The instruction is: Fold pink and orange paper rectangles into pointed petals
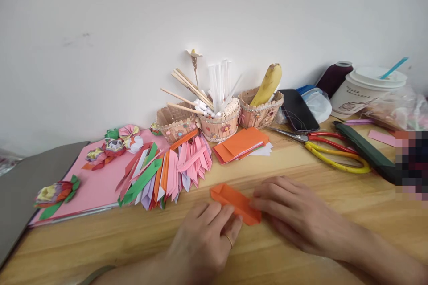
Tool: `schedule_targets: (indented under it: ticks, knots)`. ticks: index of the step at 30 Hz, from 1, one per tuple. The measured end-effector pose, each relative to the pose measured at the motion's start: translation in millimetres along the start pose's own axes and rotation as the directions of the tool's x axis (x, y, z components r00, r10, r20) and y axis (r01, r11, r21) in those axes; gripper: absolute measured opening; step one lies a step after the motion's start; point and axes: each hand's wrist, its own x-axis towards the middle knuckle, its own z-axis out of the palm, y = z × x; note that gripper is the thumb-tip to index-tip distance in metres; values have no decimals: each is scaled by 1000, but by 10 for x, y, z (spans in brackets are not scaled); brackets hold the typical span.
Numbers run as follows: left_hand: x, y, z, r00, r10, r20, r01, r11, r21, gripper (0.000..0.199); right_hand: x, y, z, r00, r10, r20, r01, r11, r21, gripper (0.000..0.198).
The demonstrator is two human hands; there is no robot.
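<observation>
A small orange sheet of origami paper [236, 200], its edges folded inward, lies on the wooden table between my hands. My left hand [209, 231], with a ring on one finger, pinches its near left edge. The fingers of my right hand [294, 211] are bent together over the paper's right end; their tips press on or beside it, and the thumb is mostly hidden. Beyond my left hand lies a row of folded paper strips [160, 173] in pink, green, orange and purple. A stack of orange and white paper sheets [244, 144] rests behind the orange paper.
Decorated baskets [219, 127] along the wall hold sticks, straws and a banana [267, 84]. Scissors [321, 142], a phone [299, 109] and a lidded cup [364, 91] stand at right. Folded paper flowers [115, 147] lie on pink paper [96, 187] at left.
</observation>
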Motion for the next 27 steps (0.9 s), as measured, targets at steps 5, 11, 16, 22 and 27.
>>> schedule_targets:
  ticks: [5, 11, 16, 22, 27]
  knots:
    - [-47, -18, 17, 998, 68, 8, -68, 997, -33, 28, 4, -3, 34, 999, 10, 54, -14, 997, 73, 22]
    - [7, -150, 44, 998, 55, -3, -55, 996, -77, 28, 47, -67, 29, 993, 38, 116, -55, 988, 147, 18]
    - [57, -113, -37, 997, 7, -76, -13, 997, -73, 22, 94, -107, 67, 988, 109, 106, -126, 977, 170, 17]
    - [32, 2, -59, 987, 124, -97, -128, 991, -26, 14, 115, -148, 105, 991, 111, 68, -123, 971, 205, 17]
    - [10, -79, 14, 992, 127, -29, -126, 992, 8, 26, 93, -120, 52, 996, 94, -1, -92, 974, 209, 14]
